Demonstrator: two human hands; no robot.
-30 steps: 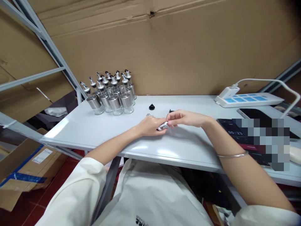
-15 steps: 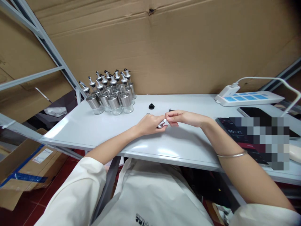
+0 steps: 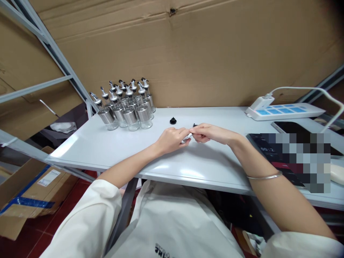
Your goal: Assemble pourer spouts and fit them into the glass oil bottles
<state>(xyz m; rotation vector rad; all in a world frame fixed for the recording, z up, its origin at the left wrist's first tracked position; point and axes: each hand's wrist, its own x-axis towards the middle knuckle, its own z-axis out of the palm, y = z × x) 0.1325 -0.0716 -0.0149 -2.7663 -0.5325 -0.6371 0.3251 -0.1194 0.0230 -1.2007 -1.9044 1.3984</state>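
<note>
My left hand (image 3: 172, 139) is closed around a small silver pourer top (image 3: 186, 138), which its fingers partly cover. Right up against it, my right hand (image 3: 205, 132) pinches at the pourer top's upper end with curled fingers. What lies between those fingertips is mostly hidden. Just behind the right hand a small black piece (image 3: 195, 125) shows, and I cannot tell whether it is held or lying on the table. A round black stopper (image 3: 173, 120) rests on the white table (image 3: 215, 168) beyond my hands.
Several glass bottles (image 3: 130, 118) with steel sleeves and pourer tops stand grouped at the back left. On the right are a white power strip (image 3: 287, 111) with a plugged-in charger (image 3: 262, 103), a cable and two dark phones (image 3: 268, 150). A cardboard wall (image 3: 204, 53) closes off the back.
My right hand's fingers have curled in more and shifted slightly at the pourer top. The left hand still holds it in nearly the same place.
</note>
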